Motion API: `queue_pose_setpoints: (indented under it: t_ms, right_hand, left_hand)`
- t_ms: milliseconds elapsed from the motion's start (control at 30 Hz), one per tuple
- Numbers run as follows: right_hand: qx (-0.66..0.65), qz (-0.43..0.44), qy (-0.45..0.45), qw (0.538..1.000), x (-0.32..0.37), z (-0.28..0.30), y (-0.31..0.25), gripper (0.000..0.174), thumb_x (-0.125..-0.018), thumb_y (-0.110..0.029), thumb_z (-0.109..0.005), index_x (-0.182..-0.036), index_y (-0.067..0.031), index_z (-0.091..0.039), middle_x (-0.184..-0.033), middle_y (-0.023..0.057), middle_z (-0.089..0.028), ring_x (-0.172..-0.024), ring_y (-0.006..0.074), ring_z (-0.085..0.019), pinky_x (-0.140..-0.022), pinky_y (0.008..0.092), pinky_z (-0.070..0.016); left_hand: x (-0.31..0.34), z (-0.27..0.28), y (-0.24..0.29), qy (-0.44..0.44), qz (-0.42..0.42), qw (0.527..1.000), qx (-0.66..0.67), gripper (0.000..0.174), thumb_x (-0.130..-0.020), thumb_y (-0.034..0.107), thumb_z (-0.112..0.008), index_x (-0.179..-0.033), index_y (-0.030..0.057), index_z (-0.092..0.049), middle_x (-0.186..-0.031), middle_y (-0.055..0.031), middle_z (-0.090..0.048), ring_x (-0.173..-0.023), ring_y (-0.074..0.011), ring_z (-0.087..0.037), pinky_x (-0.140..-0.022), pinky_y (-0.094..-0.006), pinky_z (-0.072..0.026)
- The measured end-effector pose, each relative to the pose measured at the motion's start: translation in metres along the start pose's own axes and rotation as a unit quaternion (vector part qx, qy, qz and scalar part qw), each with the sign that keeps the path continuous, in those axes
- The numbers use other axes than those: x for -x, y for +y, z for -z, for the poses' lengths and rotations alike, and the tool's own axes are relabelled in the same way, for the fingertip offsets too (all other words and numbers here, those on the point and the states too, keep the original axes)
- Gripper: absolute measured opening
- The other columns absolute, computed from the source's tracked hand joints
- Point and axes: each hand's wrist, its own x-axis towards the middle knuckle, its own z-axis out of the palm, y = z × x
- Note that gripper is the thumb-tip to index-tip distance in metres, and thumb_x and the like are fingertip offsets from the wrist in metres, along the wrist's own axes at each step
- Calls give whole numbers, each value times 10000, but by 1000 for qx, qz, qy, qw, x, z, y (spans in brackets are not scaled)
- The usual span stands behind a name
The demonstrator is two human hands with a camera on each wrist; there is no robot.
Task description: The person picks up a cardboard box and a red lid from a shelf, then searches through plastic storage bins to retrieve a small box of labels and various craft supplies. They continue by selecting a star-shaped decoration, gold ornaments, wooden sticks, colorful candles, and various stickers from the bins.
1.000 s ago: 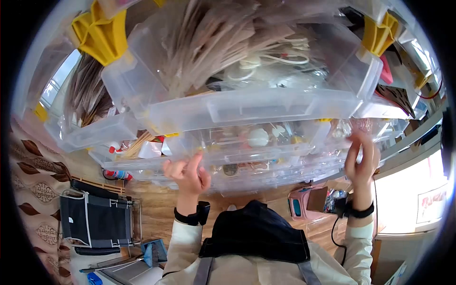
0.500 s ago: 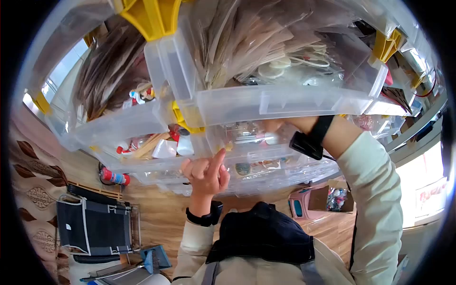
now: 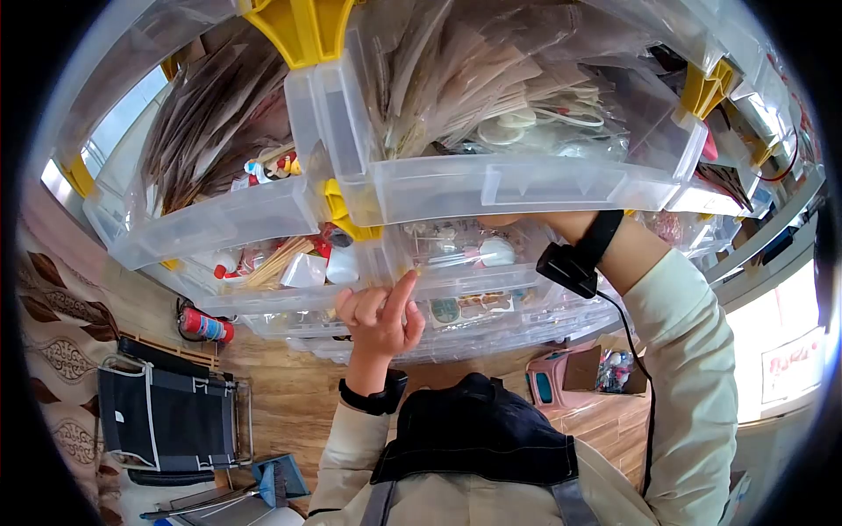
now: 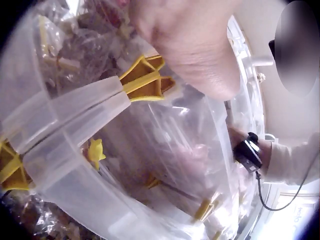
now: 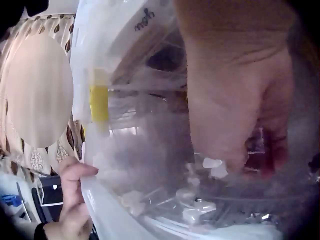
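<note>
My left hand point(image 3: 379, 320) is at the front edge of a clear plastic bin point(image 3: 500, 279), index finger extended and the other fingers bent; in the right wrist view, a fingertip of that hand point(image 5: 75, 200) touches the bin's rim point(image 5: 102, 200). Under the upper bin's front wall point(image 3: 526, 191), my right hand point(image 3: 502, 220) reaches into the lower bin and is mostly hidden in the head view. From the right wrist, this hand point(image 5: 235, 110) points down among clear packets with small white pieces point(image 5: 197, 209); whether its fingers pinch one, I cannot tell.
Yellow connectors point(image 3: 307, 31) join the stacked bins. The upper bins hold flat plastic bags point(image 3: 206, 114). A fire extinguisher point(image 3: 206, 325), a folding chair point(image 3: 167, 416) and a dustpan point(image 3: 281, 478) are at left. An open cardboard box point(image 3: 614, 368) is at right.
My right hand has moved left and into the lower bin, beneath the upper one. My left hand has shifted a little right along the bin's edge. The head view has also shifted.
</note>
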Motion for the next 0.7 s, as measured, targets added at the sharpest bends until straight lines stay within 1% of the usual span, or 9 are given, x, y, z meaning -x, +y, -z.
queue_pose_setpoints:
  t_ms: [300, 367, 433, 600, 667, 700]
  right_hand:
    - [68, -37, 94, 993, -8, -11, -4, 293, -823, -152, -471, -1062, 10, -522, -931, 174, -599, -756, 273, -595, -661, 335, -487]
    - [62, -21, 117, 991, -15, -12, -12, 296, -826, -155, -469, -1065, 12, -521, -932, 176, -598, -756, 272, -596, -660, 333, -488]
    - [46, -5, 135, 990, -23, -15, -20, 299, -828, -158, -468, -1068, 13, -519, -933, 178, -598, -755, 270, -596, -660, 332, -489]
    - [20, 3, 139, 990, -38, -24, -22, 308, -834, -167, -464, -1076, 17, -515, -936, 183, -598, -755, 267, -598, -659, 329, -491]
    - [5, 4, 134, 991, -36, -22, -22, 311, -837, -170, -463, -1079, 18, -513, -937, 185, -598, -755, 265, -598, -658, 327, -492]
    - [-1, 6, 129, 992, -37, -22, -24, 313, -838, -172, -462, -1081, 19, -512, -938, 186, -598, -755, 265, -598, -658, 327, -492]
  left_hand:
    - [-4, 5, 2, -20, 11, 1000, -5, 319, -734, 234, -518, -1028, 193, -632, -909, -20, -366, -904, -186, -323, -886, -369, -251]
    - [-5, 8, 2, -48, -8, 999, -4, 323, -754, 233, -512, -1046, 123, -592, -941, -48, -336, -909, -218, -309, -863, -410, -243]
    - [-4, 8, 2, -48, -4, 999, -1, 325, -749, 230, -518, -1047, 126, -592, -942, -48, -338, -911, -219, -309, -862, -413, -245]
    - [-5, 7, 2, -39, 8, 999, 15, 335, -737, 227, -532, -1053, 136, -594, -933, -47, -349, -917, -215, -322, -859, -423, -253]
    - [-3, 7, 4, -43, 27, 998, 29, 362, -705, 193, -548, -1060, 165, -613, -915, -31, -381, -883, -190, -376, -804, -374, -309]
    - [-1, 6, 4, -40, 35, 998, 36, 359, -700, 196, -554, -1054, 170, -614, -920, -30, -380, -891, -195, -370, -812, -374, -316]
